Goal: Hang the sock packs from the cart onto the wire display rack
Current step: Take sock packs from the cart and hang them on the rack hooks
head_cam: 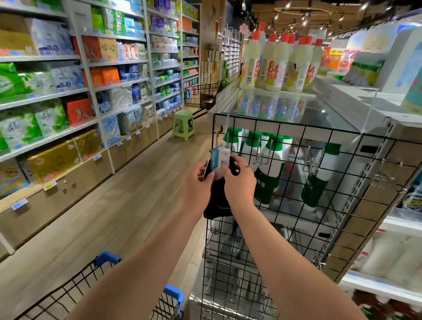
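Left hand and right hand pinch one sock pack against the wire display rack; its other hooks look bare, so it's barely started.

The sock pack card reads "meet fm"; red-capped bottles show "84".

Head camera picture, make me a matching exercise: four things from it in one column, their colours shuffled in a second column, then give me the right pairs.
Things
1. stool
2. cart corner
3. sock pack
4. top-shelf bottle caps

Colours
A. black, with a white card
B. red
C. light green
D. blue

Pairs: 1-C, 2-D, 3-A, 4-B
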The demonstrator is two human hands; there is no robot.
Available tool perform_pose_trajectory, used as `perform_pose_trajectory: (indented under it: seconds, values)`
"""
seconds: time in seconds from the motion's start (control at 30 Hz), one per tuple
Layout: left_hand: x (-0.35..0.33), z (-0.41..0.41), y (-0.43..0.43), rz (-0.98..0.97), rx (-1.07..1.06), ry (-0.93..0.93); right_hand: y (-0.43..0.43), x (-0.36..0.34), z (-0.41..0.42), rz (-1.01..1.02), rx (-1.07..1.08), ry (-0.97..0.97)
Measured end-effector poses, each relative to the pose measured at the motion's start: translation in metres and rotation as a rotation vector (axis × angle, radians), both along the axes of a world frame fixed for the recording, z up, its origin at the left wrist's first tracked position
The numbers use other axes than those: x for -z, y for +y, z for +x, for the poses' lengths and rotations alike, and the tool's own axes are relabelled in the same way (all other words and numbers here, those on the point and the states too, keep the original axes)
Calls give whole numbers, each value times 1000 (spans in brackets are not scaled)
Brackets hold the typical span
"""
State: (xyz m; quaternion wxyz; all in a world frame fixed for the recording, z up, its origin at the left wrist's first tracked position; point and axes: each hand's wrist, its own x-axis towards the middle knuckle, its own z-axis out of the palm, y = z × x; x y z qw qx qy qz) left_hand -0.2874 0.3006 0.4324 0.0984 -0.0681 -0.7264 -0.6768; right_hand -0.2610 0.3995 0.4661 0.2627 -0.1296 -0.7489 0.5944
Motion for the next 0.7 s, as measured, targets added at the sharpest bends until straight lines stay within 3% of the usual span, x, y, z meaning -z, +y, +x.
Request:
perform_pose_trajectory:
  seconds: [0.4, 0.63, 0.7]
  values:
    - [1, -6, 2, -145, -38, -16, -5, 15, -11, -35, 2, -71]
    - [12, 4, -4, -286, -112, -63, -14, 43, 13, 192, 144, -52]
    - [21, 14, -13, -239, -146, -105, -23, 56, 27, 248, 88, 8]
